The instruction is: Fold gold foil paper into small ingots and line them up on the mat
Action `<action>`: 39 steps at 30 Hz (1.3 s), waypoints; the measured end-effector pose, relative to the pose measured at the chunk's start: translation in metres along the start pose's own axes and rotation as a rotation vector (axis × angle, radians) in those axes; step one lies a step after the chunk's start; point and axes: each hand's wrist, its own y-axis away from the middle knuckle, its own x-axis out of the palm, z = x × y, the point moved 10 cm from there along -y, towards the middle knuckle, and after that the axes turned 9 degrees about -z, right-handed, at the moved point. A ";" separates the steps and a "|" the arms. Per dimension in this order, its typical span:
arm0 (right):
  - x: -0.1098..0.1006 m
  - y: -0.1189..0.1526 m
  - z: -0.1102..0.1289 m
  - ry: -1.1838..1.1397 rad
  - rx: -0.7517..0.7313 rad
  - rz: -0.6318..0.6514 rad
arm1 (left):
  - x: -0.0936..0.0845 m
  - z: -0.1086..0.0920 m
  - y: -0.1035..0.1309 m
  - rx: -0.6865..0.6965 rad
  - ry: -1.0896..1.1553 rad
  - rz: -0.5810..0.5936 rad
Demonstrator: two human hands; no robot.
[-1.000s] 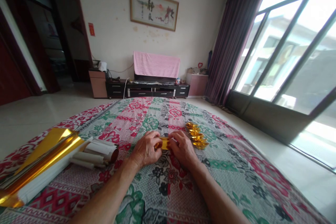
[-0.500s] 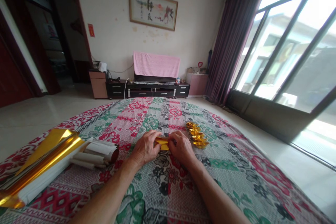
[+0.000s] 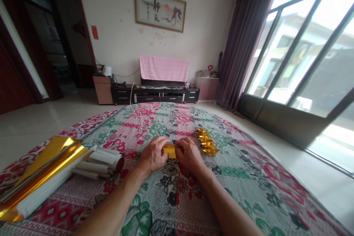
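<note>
A small piece of gold foil paper (image 3: pixel 171 151) lies between my two hands, low over the cloth in the middle of the view. My left hand (image 3: pixel 154 155) pinches its left end, thumb in front and fingers behind. The right end is gripped by my right hand (image 3: pixel 189 152), whose fingers curl over it and partly hide it. Creases run along the paper's upper edge. Just right of my right hand stands a row of several folded gold paper pieces (image 3: pixel 207 142) with pointed ends.
At the left lie a stack of gold foil sheets (image 3: pixel 52 171) and several pale rolled papers (image 3: pixel 96 163). A flowered cloth (image 3: pixel 155 206) covers the surface under my hands. Beyond it stand a low black cabinet (image 3: pixel 149 97) and a pink cloth cover (image 3: pixel 164 68); windows are at the right.
The gold paper between my hands now shows a flatter, broader front face. My fingers have shifted slightly along it, and both hands keep their hold in the same place.
</note>
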 end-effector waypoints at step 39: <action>-0.002 0.001 0.007 0.003 -0.026 0.027 | 0.007 0.011 -0.005 -0.045 0.013 0.031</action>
